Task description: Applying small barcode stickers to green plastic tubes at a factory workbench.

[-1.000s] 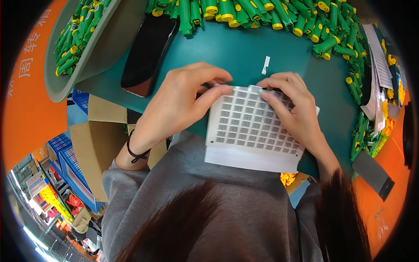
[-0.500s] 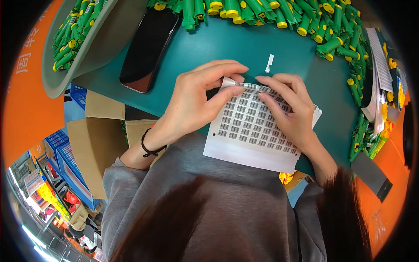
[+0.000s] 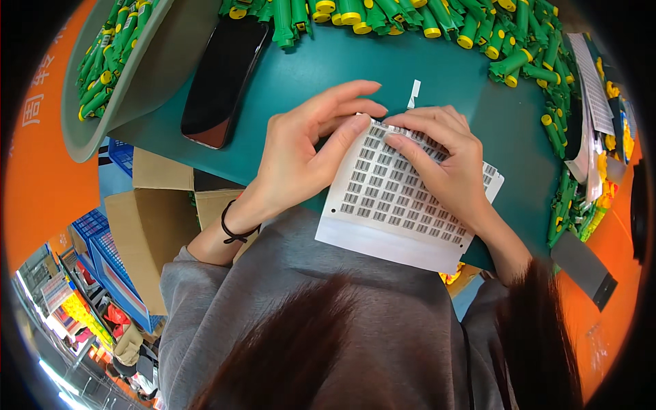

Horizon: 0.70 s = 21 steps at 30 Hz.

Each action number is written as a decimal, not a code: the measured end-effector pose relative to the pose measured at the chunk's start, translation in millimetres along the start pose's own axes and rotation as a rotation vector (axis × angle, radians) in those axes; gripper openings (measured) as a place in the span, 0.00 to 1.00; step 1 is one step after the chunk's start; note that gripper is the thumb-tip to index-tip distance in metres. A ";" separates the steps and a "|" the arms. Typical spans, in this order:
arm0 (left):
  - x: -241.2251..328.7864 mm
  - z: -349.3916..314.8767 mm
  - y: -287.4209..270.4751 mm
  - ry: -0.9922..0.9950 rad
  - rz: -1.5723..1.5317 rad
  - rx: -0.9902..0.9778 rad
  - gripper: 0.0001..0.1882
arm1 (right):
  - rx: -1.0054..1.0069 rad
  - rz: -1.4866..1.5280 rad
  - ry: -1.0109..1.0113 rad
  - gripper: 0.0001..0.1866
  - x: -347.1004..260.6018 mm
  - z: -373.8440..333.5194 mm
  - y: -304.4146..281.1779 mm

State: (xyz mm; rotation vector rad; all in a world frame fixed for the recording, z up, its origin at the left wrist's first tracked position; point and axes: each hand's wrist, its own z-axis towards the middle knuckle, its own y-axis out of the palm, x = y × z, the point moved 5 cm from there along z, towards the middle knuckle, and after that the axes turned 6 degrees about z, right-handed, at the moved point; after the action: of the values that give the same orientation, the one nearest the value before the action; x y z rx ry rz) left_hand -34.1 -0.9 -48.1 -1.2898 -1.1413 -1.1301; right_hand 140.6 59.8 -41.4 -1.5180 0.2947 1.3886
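Note:
A white sheet of small barcode labels lies tilted in front of my body, overhanging the near edge of the green table. At its upper left corner, my left hand has thumb and fingers closed on the paper. My right hand rests over the upper part of the sheet, its thumb on the labels and its bent index finger at the top edge, close to the left fingertips. A black band circles my left wrist. Just beyond the right hand, a small white paper strip lies on the table.
Green tubes with yellow caps are heaped along the far and right sides. A grey-green bin of similar tubes stands left, beside a black phone. An open cardboard box sits below left; more label sheets are at right.
The curled top edge of the sheet now lies flatter. My right hand has shifted left, closer to the left fingertips. My left thumb has moved slightly up and left.

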 end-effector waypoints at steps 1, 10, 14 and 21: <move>-0.4 -0.3 -1.3 -0.055 0.063 0.002 0.24 | -0.001 0.007 0.017 0.09 -1.1 1.0 -0.8; 31.2 -11.4 -0.2 0.775 0.545 0.089 0.19 | -0.156 0.048 0.143 0.11 -6.4 1.3 -6.9; 31.8 -11.5 -6.0 0.571 0.535 0.130 0.17 | -0.092 0.050 0.105 0.11 -5.9 -2.6 -4.7; 11.7 -2.7 -3.7 0.406 0.673 0.065 0.14 | 0.034 -0.048 -0.047 0.12 -4.3 -3.7 2.5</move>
State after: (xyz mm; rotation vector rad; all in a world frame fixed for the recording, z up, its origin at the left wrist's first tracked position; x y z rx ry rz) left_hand -36.5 -3.3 -36.0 -1.1887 -0.3855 -0.7820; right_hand 139.6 53.9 -39.7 -1.4533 0.2499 1.3729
